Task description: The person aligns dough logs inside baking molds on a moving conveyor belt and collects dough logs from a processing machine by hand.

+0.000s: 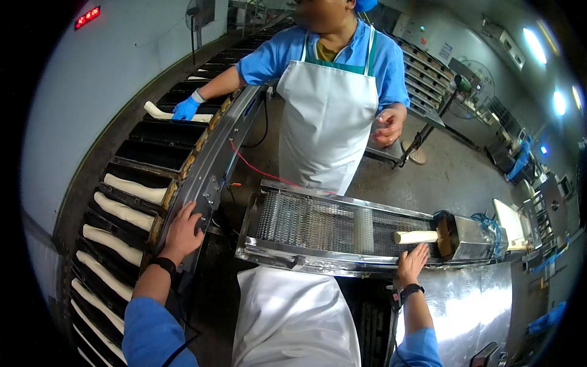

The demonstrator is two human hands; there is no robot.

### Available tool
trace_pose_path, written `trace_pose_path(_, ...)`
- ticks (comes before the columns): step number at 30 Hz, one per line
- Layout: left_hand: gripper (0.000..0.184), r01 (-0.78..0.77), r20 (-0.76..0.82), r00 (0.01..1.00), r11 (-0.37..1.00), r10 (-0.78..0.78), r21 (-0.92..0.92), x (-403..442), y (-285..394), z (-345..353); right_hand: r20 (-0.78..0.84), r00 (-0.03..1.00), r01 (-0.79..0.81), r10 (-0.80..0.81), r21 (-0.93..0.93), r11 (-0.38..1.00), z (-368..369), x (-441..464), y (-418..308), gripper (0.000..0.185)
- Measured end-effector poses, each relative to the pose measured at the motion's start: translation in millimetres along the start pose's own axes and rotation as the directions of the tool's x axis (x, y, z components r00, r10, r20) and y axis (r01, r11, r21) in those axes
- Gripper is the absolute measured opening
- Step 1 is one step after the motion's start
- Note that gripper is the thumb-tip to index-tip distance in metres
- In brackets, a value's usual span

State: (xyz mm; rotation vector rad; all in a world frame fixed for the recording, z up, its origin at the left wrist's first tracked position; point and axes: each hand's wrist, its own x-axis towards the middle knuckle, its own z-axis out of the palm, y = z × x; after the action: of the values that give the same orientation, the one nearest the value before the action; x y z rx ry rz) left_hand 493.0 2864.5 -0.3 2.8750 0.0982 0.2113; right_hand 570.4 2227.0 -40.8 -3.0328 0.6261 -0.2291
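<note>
My left hand [182, 232] rests on the metal edge beside the row of black pans [153, 153], near a dark knob, its fingers apart and holding nothing. My right hand [413, 264] lies with spread fingers on the near rail of the mesh conveyor [306, 221]. Just beyond its fingertips, a pale dough roll [416, 237] lies on the mesh, at the mouth of a metal housing [474, 236]. Long dough strips [124, 211] lie in several pans on the left.
Across the conveyor stands a co-worker in a white apron [327, 116]. Their blue-gloved hand [186, 109] touches a dough strip [160, 112] over a pan. A shiny metal table [465, 306] is at right. A red cord [263, 169] runs behind the conveyor.
</note>
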Motion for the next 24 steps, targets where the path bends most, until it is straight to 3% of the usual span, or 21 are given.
trace_pose_path(12, 0.038, 0.016, 0.017, 1.000, 1.000, -0.016, -0.001, 2.5, 2.2, -0.5, -0.146, 0.987, 0.081, -0.073, 0.053, 0.995, 20.4, 17.7, 8.6, 0.070)
trace_pose_path(24, 0.038, 0.017, 0.024, 1.000, 1.000, -0.016, -0.019, 6.6, -8.4, 10.3, -0.078, 0.991, 0.111, -0.106, 0.075, 0.991, -1.8, 12.7, -10.6, 0.073)
